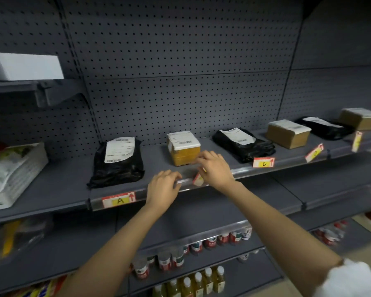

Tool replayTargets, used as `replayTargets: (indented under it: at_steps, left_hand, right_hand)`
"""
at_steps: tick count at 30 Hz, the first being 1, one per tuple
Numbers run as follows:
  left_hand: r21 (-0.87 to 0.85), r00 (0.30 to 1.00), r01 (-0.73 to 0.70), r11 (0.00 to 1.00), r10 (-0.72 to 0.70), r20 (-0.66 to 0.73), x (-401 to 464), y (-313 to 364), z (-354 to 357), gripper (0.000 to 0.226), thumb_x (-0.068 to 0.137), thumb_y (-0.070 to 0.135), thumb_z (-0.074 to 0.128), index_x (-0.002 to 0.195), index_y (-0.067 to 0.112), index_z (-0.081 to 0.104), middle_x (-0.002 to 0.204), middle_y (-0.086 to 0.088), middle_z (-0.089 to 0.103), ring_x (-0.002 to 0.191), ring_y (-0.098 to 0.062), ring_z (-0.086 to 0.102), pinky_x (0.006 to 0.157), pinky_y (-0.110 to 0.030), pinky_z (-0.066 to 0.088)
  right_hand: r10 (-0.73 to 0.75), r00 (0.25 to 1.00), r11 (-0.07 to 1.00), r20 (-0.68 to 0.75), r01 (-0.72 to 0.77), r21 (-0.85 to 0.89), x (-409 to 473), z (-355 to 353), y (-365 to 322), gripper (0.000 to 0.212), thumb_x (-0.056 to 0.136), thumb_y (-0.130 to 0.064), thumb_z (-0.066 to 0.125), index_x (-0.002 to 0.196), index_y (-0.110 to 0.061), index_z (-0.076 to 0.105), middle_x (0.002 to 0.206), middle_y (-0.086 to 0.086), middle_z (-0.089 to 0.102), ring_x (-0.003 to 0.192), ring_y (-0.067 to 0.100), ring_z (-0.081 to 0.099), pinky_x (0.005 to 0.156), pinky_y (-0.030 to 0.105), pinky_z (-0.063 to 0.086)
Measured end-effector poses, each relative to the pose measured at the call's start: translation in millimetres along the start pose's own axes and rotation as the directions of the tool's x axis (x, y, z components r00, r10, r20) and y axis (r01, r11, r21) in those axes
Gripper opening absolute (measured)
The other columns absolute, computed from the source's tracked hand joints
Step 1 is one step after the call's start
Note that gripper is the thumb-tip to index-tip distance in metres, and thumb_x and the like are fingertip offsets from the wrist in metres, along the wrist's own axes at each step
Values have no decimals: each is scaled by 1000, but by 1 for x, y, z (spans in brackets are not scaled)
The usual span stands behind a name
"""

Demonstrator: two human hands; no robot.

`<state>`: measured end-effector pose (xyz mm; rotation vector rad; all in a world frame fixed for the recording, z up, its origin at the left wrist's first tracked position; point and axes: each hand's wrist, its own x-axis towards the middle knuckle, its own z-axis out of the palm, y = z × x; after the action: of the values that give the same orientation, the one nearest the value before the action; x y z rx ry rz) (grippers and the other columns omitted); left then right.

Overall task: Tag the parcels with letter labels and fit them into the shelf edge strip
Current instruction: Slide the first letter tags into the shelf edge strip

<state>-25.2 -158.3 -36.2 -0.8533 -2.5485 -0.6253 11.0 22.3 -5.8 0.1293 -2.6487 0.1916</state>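
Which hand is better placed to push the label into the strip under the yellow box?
The right hand, probably: it already holds the label at the edge strip, while the left hand only steadies it.

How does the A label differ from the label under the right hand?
The A label sits flat and fully seated in the edge strip; the label at the right hand is tilted and only partly in. The A label's letter reads clearly; the other's is hidden. Both are red-bordered with yellow.
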Motion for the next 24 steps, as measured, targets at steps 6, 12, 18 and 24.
replayTargets:
  at_steps: [6, 12, 18, 24]
  left_hand:
    - [-30, 1000, 17, 999, -16, 6, 17, 29, 24, 20, 82, 20, 64, 101, 23, 63, 102, 0, 67, 97, -20, 60, 79, -37, 52]
    - [-20, 995, 100, 995, -100, -14, 26, 39, 34, 24, 79, 20, 68, 103, 22, 62, 105, 0, 66, 99, -20, 58, 79, -37, 53]
    - [1, 991, 131, 991, -131, -30, 28, 51, 43, 22, 79, 20, 69, 100, 20, 65, 102, -1, 62, 95, -20, 59, 73, -37, 52]
    - [35, 979, 193, 981, -190, -70, 22, 56, 49, 16, 80, 15, 68, 95, 18, 66, 101, -1, 56, 91, -20, 58, 71, -37, 53]
  right_hand:
    - [27, 999, 999, 29, -28, 40, -3, -8, 39, 27, 90, -22, 53, 116, -19, 62, 118, 4, 57, 110, 25, 50, 89, 37, 37]
    - [29, 997, 989, 65, -38, 140, 0, -8, 56, 18, 88, -20, 59, 105, -17, 65, 105, 7, 61, 102, 26, 56, 83, 37, 45]
    - [167, 977, 929, 130, -200, 313, -1, -1, 67, 7, 83, -13, 61, 83, -18, 66, 95, 0, 67, 87, 21, 64, 81, 35, 51]
    - [119, 986, 912, 113, -154, 380, -12, 21, 67, 13, 80, -7, 61, 79, -17, 69, 89, 1, 68, 88, 20, 60, 83, 33, 49]
